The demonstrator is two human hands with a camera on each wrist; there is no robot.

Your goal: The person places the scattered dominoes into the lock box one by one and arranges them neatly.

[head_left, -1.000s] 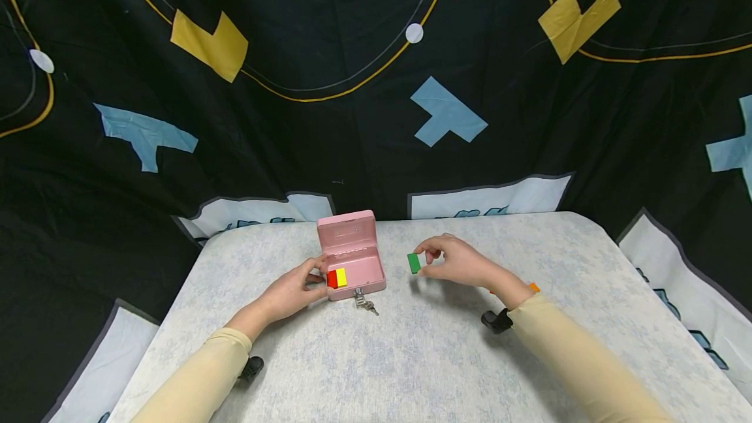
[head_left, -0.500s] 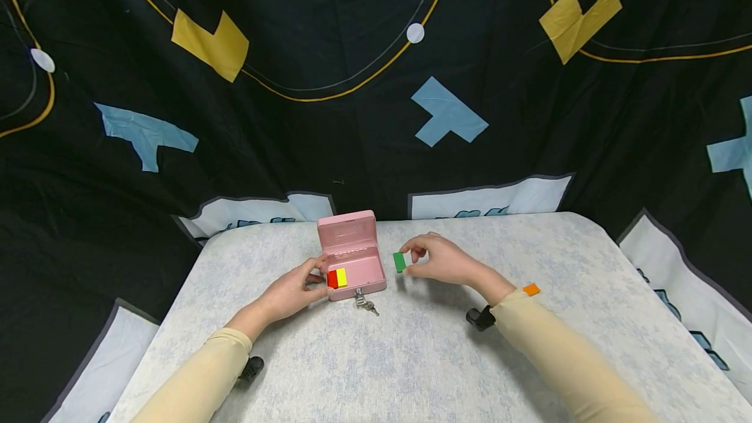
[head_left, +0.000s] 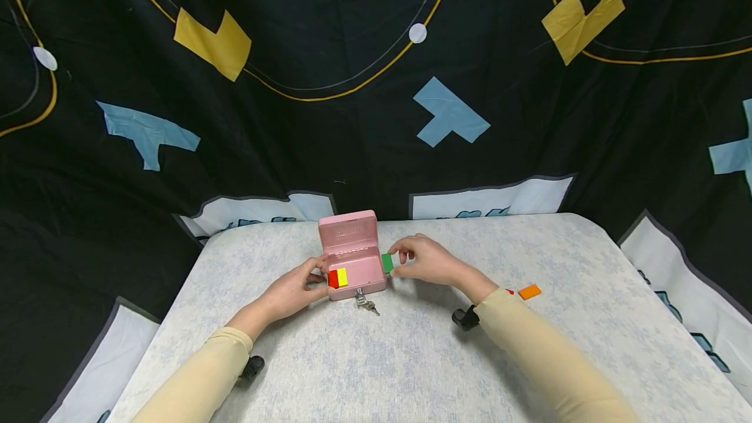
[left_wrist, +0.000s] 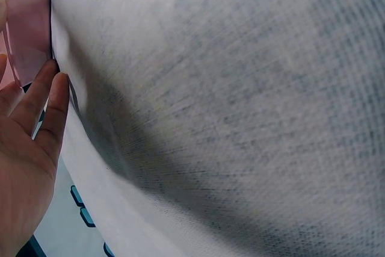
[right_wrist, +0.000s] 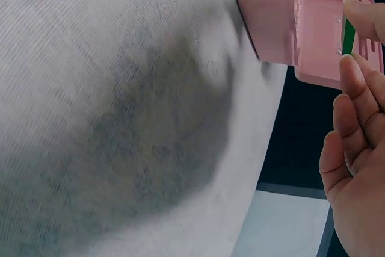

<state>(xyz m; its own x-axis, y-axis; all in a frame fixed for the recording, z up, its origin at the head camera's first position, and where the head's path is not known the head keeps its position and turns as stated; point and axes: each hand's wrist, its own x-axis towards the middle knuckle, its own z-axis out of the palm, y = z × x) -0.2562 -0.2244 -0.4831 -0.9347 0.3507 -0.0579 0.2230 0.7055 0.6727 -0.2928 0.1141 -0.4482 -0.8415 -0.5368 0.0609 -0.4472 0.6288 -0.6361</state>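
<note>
Near far edge of worktop (head_left: 382, 358): pinching green block (head_left: 387, 263) in right hand (head_left: 427, 261) at pink box (head_left: 365, 271), touching box with loosely extended left hand (head_left: 290, 289). Probably loading; needing rim clearance, then lowering.

The box (head_left: 367, 271) stands near the rear edge of the tabletop (head_left: 405, 364): two blocks (head_left: 343, 277) inside at left, keys (head_left: 369, 306) at front. A held block (head_left: 387, 263) is at its right side; another block (head_left: 530, 291) lies toward the right edge.

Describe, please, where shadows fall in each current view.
Head view: soft shadow on the table beside the right sleeve; left wrist view: a long, soft-edged shadow beside the left hand; right wrist view: a broad, blurry-edged one near the pink box.
</note>
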